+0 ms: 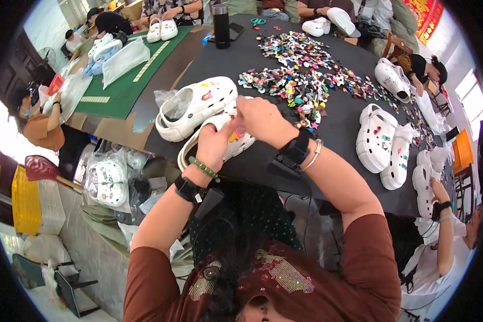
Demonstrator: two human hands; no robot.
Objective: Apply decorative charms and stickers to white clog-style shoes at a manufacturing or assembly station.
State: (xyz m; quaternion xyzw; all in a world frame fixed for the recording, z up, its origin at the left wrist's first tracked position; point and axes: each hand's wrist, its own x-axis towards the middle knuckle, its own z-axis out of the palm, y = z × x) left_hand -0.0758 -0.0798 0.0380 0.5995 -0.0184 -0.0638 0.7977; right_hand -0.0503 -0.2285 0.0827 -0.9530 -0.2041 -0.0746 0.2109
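My left hand (213, 144) is wrapped round a white foam clog (240, 146), its thumb on the upper. Colourful shoe charms, pink and yellow among them, show on that clog. My right hand (264, 121) is closed in a pinch over the top of the same clog, beside the left thumb. Whatever lies between its fingertips is hidden. Touching this clog on the far left side is a second white clog (212, 97), with a few charms on its upper and clear plastic stuffed inside.
A big heap of mixed shoe charms (300, 80) spreads across the black table (316, 166). White clogs (374, 140) stand to the right. A dark tumbler (220, 27) is at the back. Left of me sits a bagged clog pair (108, 181). Co-workers surround the table.
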